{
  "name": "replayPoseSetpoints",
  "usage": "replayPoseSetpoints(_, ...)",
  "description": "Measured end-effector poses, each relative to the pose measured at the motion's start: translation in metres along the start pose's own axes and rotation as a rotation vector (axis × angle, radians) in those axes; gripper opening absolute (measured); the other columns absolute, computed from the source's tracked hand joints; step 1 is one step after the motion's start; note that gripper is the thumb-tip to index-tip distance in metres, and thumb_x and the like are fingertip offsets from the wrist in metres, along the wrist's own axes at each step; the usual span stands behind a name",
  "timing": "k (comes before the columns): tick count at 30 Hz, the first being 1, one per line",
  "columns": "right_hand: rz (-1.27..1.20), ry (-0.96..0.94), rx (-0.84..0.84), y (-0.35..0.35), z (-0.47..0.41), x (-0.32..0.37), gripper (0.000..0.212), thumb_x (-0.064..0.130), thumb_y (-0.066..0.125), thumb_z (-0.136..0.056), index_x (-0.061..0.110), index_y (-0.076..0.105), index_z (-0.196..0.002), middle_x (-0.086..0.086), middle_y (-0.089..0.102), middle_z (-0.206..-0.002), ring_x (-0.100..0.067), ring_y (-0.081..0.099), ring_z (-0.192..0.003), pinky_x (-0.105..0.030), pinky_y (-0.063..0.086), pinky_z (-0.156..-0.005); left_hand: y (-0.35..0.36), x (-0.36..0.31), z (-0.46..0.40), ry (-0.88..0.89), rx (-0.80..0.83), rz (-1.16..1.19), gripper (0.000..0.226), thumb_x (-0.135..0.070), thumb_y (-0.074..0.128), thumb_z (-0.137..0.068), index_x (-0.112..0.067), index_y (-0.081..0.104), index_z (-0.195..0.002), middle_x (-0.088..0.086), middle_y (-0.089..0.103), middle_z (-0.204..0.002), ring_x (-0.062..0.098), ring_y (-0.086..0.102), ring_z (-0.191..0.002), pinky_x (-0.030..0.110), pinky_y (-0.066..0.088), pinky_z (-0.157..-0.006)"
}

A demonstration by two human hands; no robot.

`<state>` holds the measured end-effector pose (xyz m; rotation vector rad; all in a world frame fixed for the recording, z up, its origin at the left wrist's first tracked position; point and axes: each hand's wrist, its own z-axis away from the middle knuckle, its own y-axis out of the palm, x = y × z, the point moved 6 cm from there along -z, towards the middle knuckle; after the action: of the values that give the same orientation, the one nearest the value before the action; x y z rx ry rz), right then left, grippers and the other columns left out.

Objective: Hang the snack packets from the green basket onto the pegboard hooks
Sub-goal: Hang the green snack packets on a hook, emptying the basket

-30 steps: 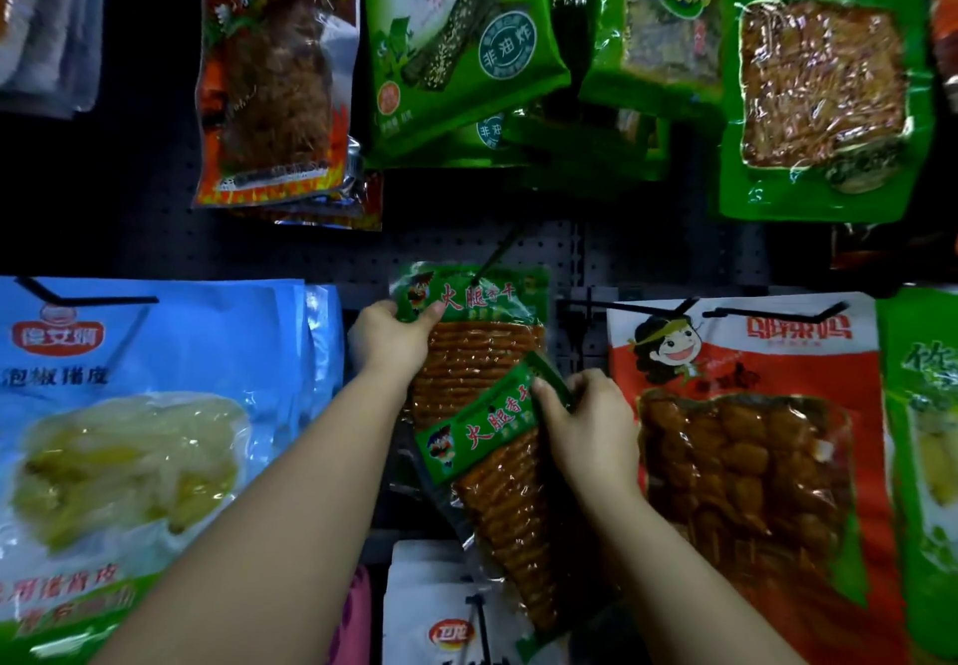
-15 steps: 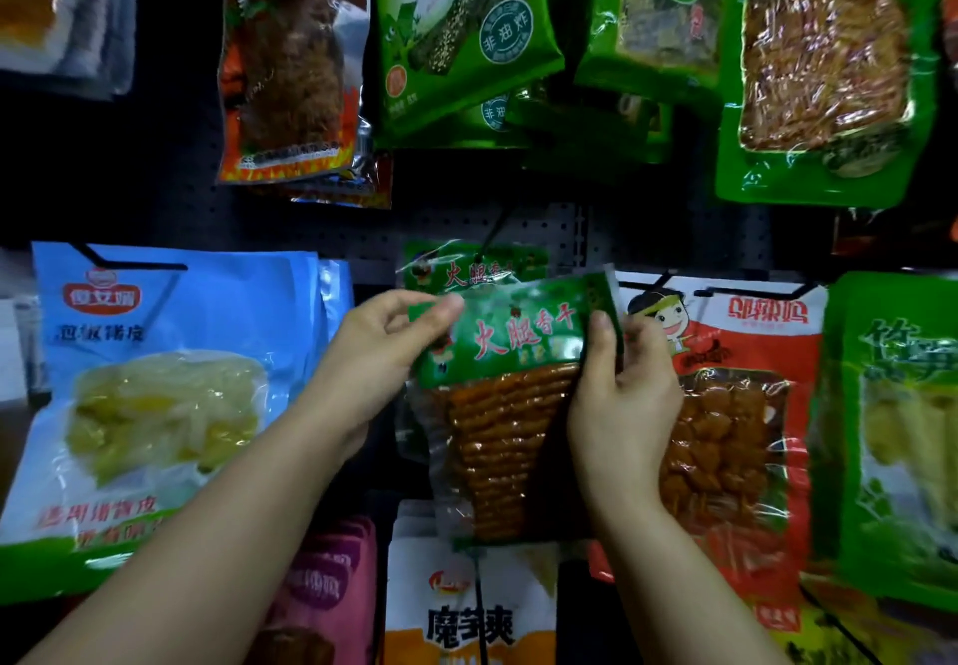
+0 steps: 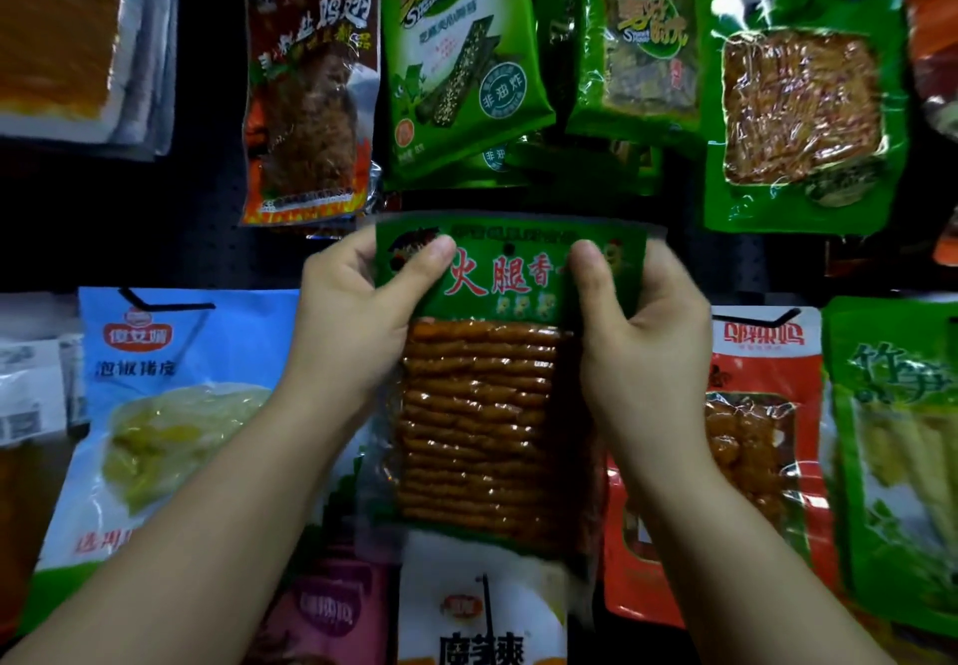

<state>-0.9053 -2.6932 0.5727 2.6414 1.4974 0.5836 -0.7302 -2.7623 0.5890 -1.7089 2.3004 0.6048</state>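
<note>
On the left of the pegboard [image 3: 197, 249] a blue packet [image 3: 171, 405] already hangs. In the centre, the left hand [image 3: 357, 322] and right hand [image 3: 637, 348] each pinch a top corner of the green-headed snack packet [image 3: 487, 405], upright before the board, punch hole showing, not yet hooked. Rightward, red packet [image 3: 762, 436] hangs too. Basket unseen, so what's left I can't say.

Dim, dark backdrop, foil glare – soft motion blur, bowed wide-angle edges
</note>
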Motion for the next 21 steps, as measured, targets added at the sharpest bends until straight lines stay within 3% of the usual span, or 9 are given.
replayPoseSetpoints(3,0.117,-0.110,-0.029,-0.002,-0.014,0.013,0.006,0.018,0.058,-0.092,0.014,0.055,-0.095,0.016,0.057,-0.080,0.009,0.054,-0.076,-0.014,0.044,-0.069,0.007,-0.008,-0.009,0.001,0.007,0.001,0.004,-0.023,0.071,-0.079,-0.024,0.073,-0.075,-0.005,0.076,-0.077,0.011,0.072,-0.073,0.019,0.055,-0.060)
replayPoseSetpoints(6,0.243,-0.129,-0.032,-0.002,-0.026,0.016,0.016,0.016,0.059,-0.091,0.012,0.054,-0.106,0.020,0.049,-0.078,0.017,0.049,-0.071,-0.006,0.035,-0.064,0.014,-0.011,-0.016,-0.023,0.004,-0.022,0.005,-0.021,0.070,-0.081,-0.021,0.073,-0.077,-0.001,0.076,-0.079,0.015,0.073,-0.075,0.023,0.056,-0.060)
replayPoseSetpoints(9,0.327,-0.109,-0.005,0.001,-0.033,0.015,0.018,0.015,0.058,-0.092,0.011,0.054,-0.109,0.018,0.044,-0.070,0.008,0.049,-0.061,-0.016,0.032,-0.052,0.017,-0.010,-0.022,-0.048,-0.019,-0.067,0.008,-0.020,0.070,-0.082,-0.021,0.071,-0.075,-0.002,0.075,-0.076,0.014,0.072,-0.070,0.024,0.055,-0.055)
replayPoseSetpoints(14,0.411,-0.132,0.041,0.007,-0.030,0.013,0.020,0.013,0.056,-0.092,0.011,0.054,-0.113,0.015,0.044,-0.068,-0.012,0.047,-0.061,-0.023,0.028,-0.055,0.013,-0.002,-0.022,-0.087,-0.039,-0.086,0.013,-0.019,0.069,-0.083,-0.022,0.071,-0.070,-0.001,0.075,-0.074,0.015,0.073,-0.071,0.028,0.059,-0.061)
replayPoseSetpoints(19,0.421,-0.107,0.088,0.014,-0.023,0.002,0.022,0.011,0.055,-0.092,0.011,0.051,-0.113,0.016,0.043,-0.067,-0.005,0.044,-0.056,-0.024,0.027,-0.052,0.004,0.019,-0.020,-0.120,-0.046,-0.117,0.012,-0.021,0.070,-0.082,-0.024,0.072,-0.071,-0.001,0.076,-0.076,0.016,0.073,-0.073,0.028,0.057,-0.062)
replayPoseSetpoints(21,0.408,-0.075,0.116,0.017,-0.016,-0.008,0.025,0.010,0.055,-0.092,0.013,0.048,-0.116,0.020,0.042,-0.070,0.003,0.044,-0.058,-0.017,0.035,-0.052,0.001,0.032,-0.020,-0.138,-0.051,-0.174,0.009,-0.024,0.071,-0.082,-0.024,0.072,-0.073,-0.001,0.076,-0.078,0.017,0.073,-0.076,0.035,0.058,-0.070)
